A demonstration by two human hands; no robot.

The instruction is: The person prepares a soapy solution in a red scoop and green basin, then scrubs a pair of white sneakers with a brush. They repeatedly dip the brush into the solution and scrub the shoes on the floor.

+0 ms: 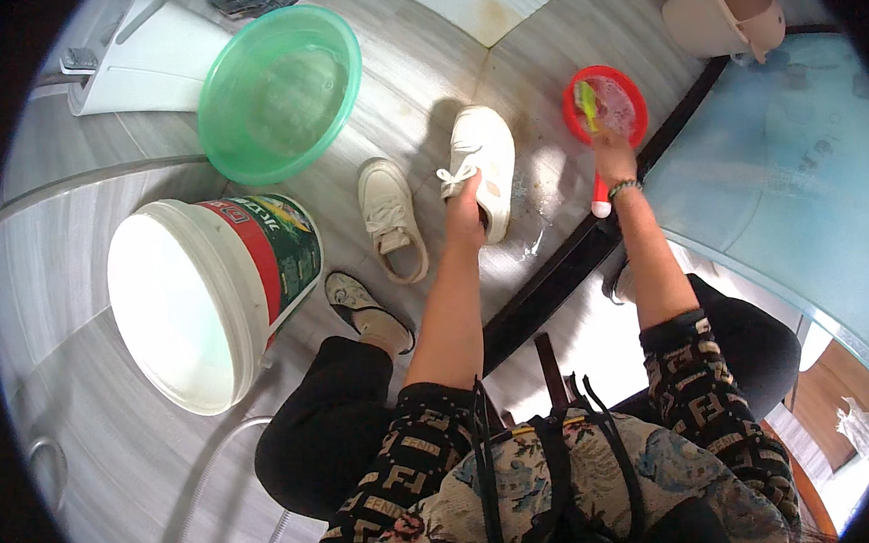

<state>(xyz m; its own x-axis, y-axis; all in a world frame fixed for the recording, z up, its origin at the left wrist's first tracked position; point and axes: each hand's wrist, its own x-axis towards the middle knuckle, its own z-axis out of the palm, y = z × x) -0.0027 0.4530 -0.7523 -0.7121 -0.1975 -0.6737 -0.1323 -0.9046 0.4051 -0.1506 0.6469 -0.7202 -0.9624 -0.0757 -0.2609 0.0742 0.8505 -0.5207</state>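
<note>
My left hand (465, 215) is closed on the heel end of a white lace-up sneaker (483, 141), thumb outside and the other fingers hidden in the shoe's opening. Its matching sneaker (387, 213) stands apart on the floor to the left, laces loosely tied. Out to the right, my right hand (615, 154) grips a yellow-green scrub brush (586, 103), whose head dips into a red plastic dipper (640, 106) of foamy liquid. The dipper's red handle (601, 190), white at its tip, passes beneath that hand.
A green basin (214, 116) holding water sits at the far left. Nearer stands a large white bucket (255, 272) with a coloured label. A beige bucket (696, 19) is at the far right, beside a frosted glass panel (775, 151). A dark raised sill (554, 279) crosses the floor.
</note>
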